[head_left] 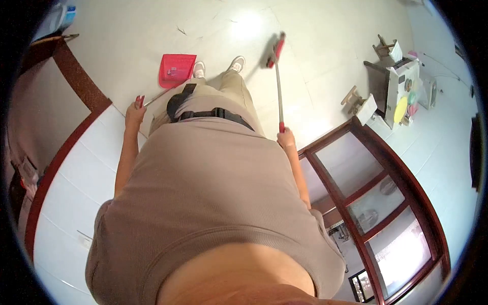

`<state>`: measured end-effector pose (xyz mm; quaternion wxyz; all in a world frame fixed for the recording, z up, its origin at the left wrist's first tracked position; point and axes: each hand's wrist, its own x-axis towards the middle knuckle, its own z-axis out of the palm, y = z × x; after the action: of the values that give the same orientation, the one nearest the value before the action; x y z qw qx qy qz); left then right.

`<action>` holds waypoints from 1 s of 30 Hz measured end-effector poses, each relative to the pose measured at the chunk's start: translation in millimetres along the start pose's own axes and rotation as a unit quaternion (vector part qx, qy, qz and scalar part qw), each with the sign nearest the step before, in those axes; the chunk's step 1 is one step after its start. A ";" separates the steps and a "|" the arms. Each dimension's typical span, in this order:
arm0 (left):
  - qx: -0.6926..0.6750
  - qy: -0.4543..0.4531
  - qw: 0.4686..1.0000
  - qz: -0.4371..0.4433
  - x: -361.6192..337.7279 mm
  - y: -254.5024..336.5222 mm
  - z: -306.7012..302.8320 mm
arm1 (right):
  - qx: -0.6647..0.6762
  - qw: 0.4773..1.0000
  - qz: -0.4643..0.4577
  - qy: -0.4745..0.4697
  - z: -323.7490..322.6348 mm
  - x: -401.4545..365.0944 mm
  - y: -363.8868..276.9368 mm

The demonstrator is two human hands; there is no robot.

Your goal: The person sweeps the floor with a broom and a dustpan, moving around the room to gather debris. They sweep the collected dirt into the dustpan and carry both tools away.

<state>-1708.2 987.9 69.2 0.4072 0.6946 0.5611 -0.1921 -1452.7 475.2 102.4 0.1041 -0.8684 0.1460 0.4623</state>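
My left hand (134, 114) is closed around the red-tipped handle of a long-handled dustpan. The red pan (177, 70) lies at floor level by my left shoe, with some small pale bits in it. On the other side, my right hand (286, 138) grips the red end of a broom's grey stick. The broom (279, 91) reaches forward, and its red head (277, 50) is a little above or at the floor, ahead and to the right of my shoes (237, 64). Dark wisps of debris (181, 31) are on the pale floor ahead.
To the right, a small table (394, 96) with bowls and a yellow round item stands by the wall, wooden stools (359, 105) beside it. A wood-framed glass door (363, 188) is close on my right. A brown door frame (76, 76) stands on the left.
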 end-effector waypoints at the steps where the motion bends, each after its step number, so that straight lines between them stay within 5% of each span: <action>1: 0.043 0.003 0.999 0.003 11.5 -5.9 2.2 | 0.026 1.000 0.015 -0.007 0.8 -18.8 -2.4; 7: 0.107 0.022 0.993 0.044 3.9 13.4 -8.1 | 0.096 0.985 0.139 -0.028 17.7 -45.0 -39.9; 11: 0.169 0.016 0.984 0.046 6.3 12.7 -11.5 | 0.344 0.875 0.265 -0.215 37.4 44.8 -15.0; 15: 0.129 0.005 0.991 0.038 7.4 8.0 -13.2 | 0.377 0.880 0.232 -0.171 50.2 51.8 -84.3; 19: 0.111 0.021 0.994 0.014 5.7 3.5 -5.3 | 0.284 0.938 0.099 -0.171 38.6 26.6 -165.2; 21: 0.148 0.056 0.982 0.105 38.1 -42.2 21.3 | 0.246 0.954 0.028 -0.172 33.3 25.4 -197.0; 27: 0.108 0.020 0.994 -0.008 -5.8 27.0 -9.9 | 0.163 0.966 -0.056 -0.192 6.0 24.4 -280.2; 28: 0.106 0.029 0.994 -0.003 -5.6 27.7 -11.0 | -0.093 0.918 -0.333 -0.193 12.6 46.3 -272.8; 29: 0.108 0.027 0.994 -0.004 1.3 20.4 -8.9 | -0.050 0.955 -0.242 -0.163 6.9 67.1 -258.9; 30: 0.125 0.032 0.992 0.013 12.5 8.2 -2.8 | -0.008 0.981 -0.147 -0.130 -18.9 9.2 -286.8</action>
<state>-1697.3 997.7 64.7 0.3015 0.7528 0.5364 -0.2337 -1332.9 736.2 118.3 0.1818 -0.8138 -0.0017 0.5519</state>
